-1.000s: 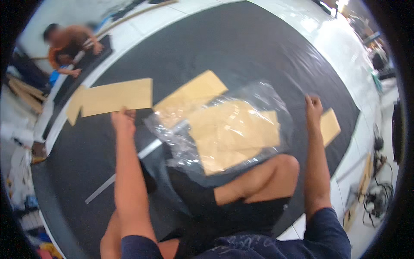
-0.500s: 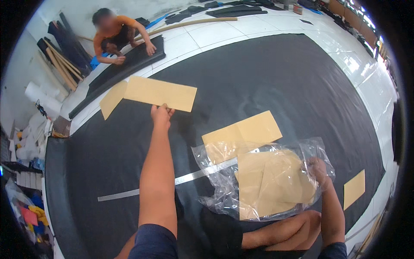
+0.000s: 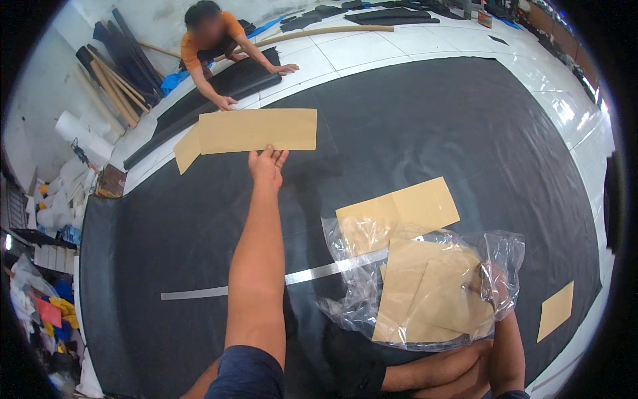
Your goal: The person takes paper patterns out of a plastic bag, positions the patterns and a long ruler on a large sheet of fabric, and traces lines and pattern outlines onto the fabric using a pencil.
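Head view
Landmark: a metal ruler [image 3: 266, 282] lying flat on a large black sheet [image 3: 425, 120] that covers the white tiled floor [image 3: 372, 46].
Left hand [image 3: 268, 166]: the arm runs straight out, crossing over the ruler, palm down, fingers together and extended; the fingertips touch the near long edge of a long tan paper pattern piece [image 3: 256, 130], well beyond the ruler. The grip is flat and open, closed round nothing.
Right hand [image 3: 488, 289]: the forearm comes up from the lower edge, to the right of the ruler's end; the hand is mostly hidden behind a clear plastic bag [image 3: 425, 286]. It seems to pinch the bag's right side, but how far the fingers close cannot be told.
Bag: crumpled, holding several tan pattern pieces [image 3: 432, 292], lying over the ruler's right end.
Loose pieces: a tan rectangle [image 3: 415, 206] just beyond the bag, partly under it; a small tan piece [image 3: 555, 311] well right of the bag.
Other person: an orange sleeve [image 3: 189, 60] far beyond the ruler, both hands pressed on a black roll [image 3: 199, 100] at the sheet's far edge.
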Action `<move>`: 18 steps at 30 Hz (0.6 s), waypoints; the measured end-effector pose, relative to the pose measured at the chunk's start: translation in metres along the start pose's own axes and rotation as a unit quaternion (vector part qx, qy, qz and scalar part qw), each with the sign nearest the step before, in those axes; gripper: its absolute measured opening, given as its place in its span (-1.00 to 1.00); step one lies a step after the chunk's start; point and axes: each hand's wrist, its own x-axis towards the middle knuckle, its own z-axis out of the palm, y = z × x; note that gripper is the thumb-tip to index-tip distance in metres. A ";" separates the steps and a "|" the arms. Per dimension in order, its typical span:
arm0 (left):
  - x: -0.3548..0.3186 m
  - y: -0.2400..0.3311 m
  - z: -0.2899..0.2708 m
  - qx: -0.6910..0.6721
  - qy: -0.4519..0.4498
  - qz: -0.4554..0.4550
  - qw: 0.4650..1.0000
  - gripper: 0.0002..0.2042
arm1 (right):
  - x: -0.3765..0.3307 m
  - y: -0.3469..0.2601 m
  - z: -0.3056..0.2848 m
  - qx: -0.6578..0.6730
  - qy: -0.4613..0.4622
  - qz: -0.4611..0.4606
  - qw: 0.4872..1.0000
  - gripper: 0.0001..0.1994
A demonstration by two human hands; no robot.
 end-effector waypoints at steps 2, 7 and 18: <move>0.000 -0.003 0.001 -0.006 0.004 -0.002 1.000 -0.76 | -0.001 0.003 0.001 0.025 0.047 -0.024 0.998 -0.46; 0.003 -0.009 -0.001 -0.007 0.000 -0.002 1.000 -0.74 | 0.002 0.008 0.003 -0.003 -0.031 0.055 0.998 -0.45; 0.008 -0.021 -0.005 0.015 0.054 0.008 0.998 -0.58 | 0.004 -0.010 0.000 -0.073 -0.074 0.101 0.990 -0.27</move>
